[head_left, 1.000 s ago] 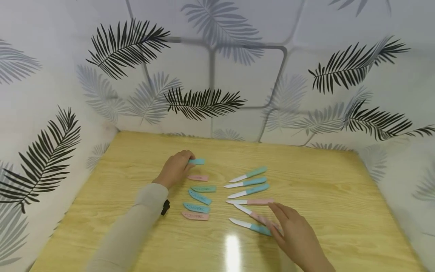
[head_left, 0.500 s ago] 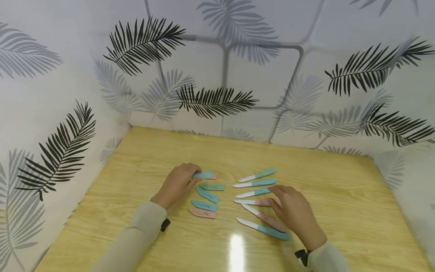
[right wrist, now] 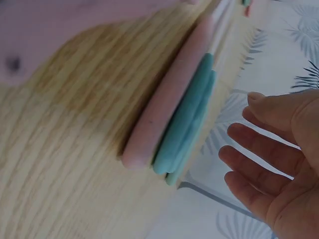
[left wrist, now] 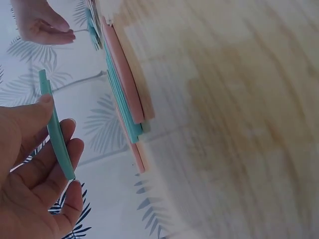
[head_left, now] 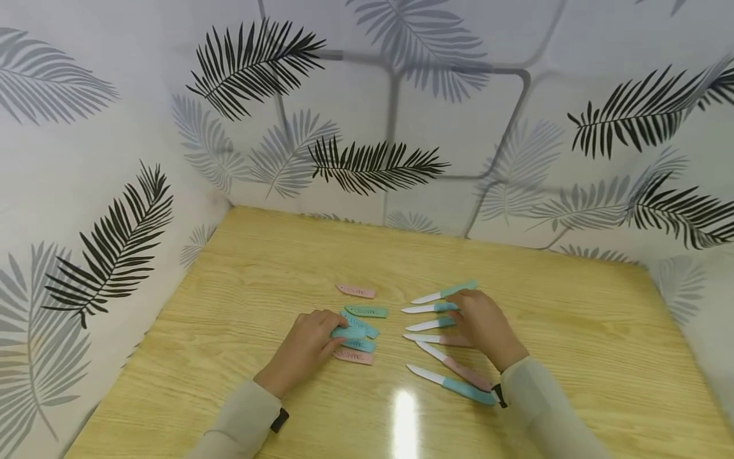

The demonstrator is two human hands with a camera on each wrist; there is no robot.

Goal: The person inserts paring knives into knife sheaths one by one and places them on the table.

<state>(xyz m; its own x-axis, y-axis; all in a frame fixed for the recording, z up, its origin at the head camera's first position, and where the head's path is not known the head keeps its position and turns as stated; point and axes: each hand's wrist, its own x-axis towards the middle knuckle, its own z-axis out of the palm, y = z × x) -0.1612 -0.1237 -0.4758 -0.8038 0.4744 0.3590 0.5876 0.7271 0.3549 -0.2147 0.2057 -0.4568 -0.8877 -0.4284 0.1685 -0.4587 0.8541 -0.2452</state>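
Observation:
My left hand [head_left: 301,350] pinches a blue blade sheath [left wrist: 58,137] between thumb and fingers, above the sheath row. In that row lie a pink sheath [head_left: 355,292] at the back, a green sheath [head_left: 368,312], two blue ones partly hidden by the hand, and a front pink sheath [head_left: 354,357]. My right hand [head_left: 486,325] hovers over the knife handles with relaxed fingers and nothing in its grasp. Beneath and beside it are white-bladed knives: a green-handled knife [head_left: 450,291] farthest back, several blue-handled ones, and pink-handled ones, including a slanted pink-handled knife [head_left: 467,375].
The wood-patterned table [head_left: 275,255] meets a leaf-printed wall covering [head_left: 424,127] at the back and left. A front blue-handled knife [head_left: 467,390] lies near my right wrist. Blade tips point left, toward the sheaths.
My left hand has carried the blue sheath from the back of the row toward the front, uncovering the back pink sheath. My right hand has moved from the front knives to the rear ones.

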